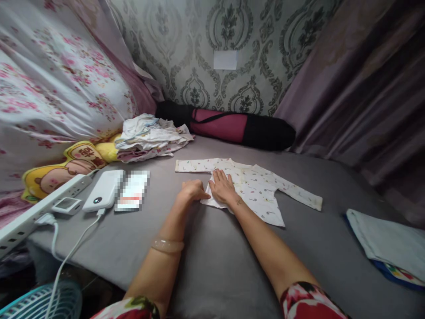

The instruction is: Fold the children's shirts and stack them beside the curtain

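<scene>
A small white long-sleeved shirt with a scattered print lies spread on the grey sheet, its sleeves stretched out to both sides. My right hand rests flat on the left part of its body, fingers extended. At the shirt's lower left corner is my left hand, with its fingers curled and its thumb reaching the edge of the cloth. The fingertips of that hand are partly hidden, but the corner appears pinched there.
Heaped clothes and yellow cushions lie back left. Nearer are a power bank, a phone, cables and a power strip. A long black and maroon bag lies behind; folded cloth is at right.
</scene>
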Action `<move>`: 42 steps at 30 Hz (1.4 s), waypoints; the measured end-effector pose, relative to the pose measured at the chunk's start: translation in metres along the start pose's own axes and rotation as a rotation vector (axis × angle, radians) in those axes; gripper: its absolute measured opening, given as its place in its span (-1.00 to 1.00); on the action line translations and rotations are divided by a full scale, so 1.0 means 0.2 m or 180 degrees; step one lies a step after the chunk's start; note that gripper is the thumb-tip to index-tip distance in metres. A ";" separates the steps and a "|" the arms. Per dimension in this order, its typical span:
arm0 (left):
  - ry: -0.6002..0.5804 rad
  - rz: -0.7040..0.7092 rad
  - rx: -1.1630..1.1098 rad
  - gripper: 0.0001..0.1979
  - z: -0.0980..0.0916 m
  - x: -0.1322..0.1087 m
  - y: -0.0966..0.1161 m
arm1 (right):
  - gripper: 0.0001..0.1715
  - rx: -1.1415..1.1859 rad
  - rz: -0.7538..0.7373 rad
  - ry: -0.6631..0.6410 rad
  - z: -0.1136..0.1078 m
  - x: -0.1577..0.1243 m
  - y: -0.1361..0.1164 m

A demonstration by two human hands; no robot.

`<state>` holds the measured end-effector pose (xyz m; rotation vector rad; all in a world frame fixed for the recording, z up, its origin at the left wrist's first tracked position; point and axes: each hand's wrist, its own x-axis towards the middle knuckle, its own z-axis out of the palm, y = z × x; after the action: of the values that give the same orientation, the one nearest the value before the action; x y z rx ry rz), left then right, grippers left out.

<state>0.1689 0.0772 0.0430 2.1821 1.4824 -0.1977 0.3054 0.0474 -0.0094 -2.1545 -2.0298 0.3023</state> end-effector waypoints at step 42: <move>-0.0179 0.2563 -0.0465 -0.82 0.18 -0.12 0.25 | -0.78 0.1399 -0.0496 0.0470 -0.15 -0.66 0.41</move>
<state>0.2103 0.0263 0.0361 2.4290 0.4816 0.1214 0.3849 -0.0898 0.0039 -1.6953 -1.8286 0.4978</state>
